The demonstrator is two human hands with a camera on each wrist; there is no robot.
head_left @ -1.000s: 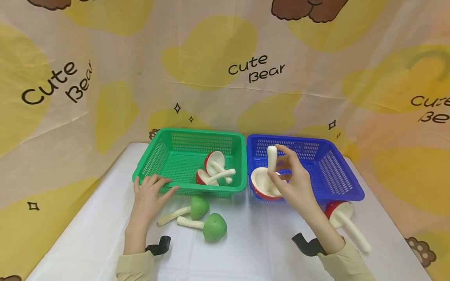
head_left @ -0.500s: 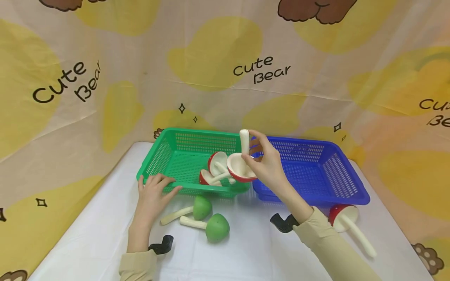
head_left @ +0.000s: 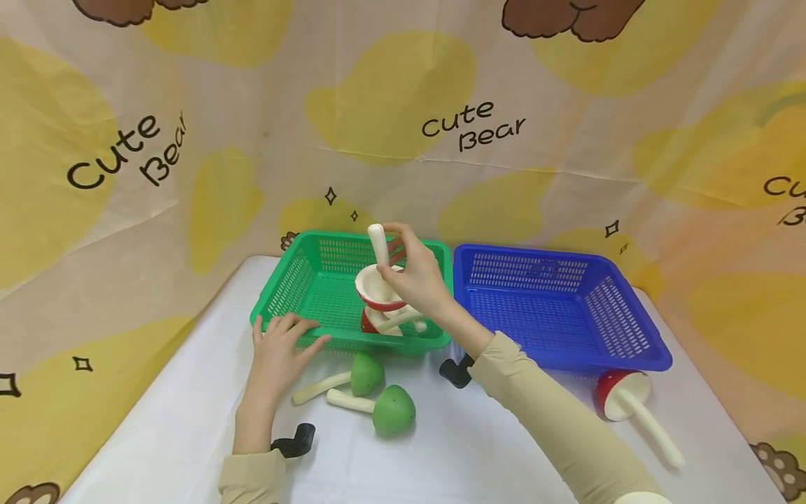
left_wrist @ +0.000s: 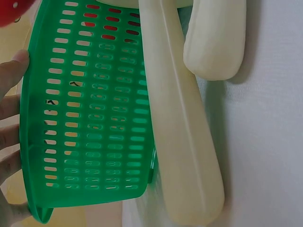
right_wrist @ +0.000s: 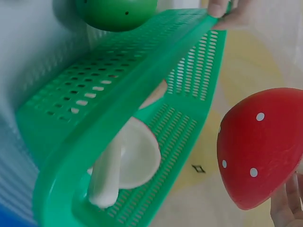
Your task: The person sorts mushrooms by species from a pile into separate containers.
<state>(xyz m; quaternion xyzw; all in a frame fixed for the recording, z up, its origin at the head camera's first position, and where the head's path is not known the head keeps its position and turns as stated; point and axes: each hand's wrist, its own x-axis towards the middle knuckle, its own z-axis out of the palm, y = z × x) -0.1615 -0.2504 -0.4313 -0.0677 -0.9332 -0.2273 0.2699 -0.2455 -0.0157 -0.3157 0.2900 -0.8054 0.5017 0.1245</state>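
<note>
My right hand (head_left: pixel 412 273) pinches the white stem of a red-capped toy mushroom (head_left: pixel 378 288), cap down and stem up, above the green basket (head_left: pixel 305 280). In the right wrist view its white-dotted red cap (right_wrist: pixel 260 146) is close by. Beneath it in the basket lie two more red mushrooms, partly hidden in the head view; one shows its white hollow underside (right_wrist: pixel 139 158). My left hand (head_left: pixel 280 353) grips the basket's front rim, thumb on the near side, fingers over the edge. Just in front of that basket lie two green-capped mushrooms, one farther (head_left: pixel 366 374) and one nearer (head_left: pixel 393 411).
A blue basket (head_left: pixel 560 360) stands right of the green one, close beside it. Another red mushroom (head_left: pixel 630 399) lies at its front right corner. White cloth (head_left: pixel 403 469) covers the table, and a printed curtain (head_left: pixel 403 126) hangs behind.
My right hand has carried the red mushroom left from the blue basket to above the green basket. The left hand has stayed on the rim. The head view has shifted slightly.
</note>
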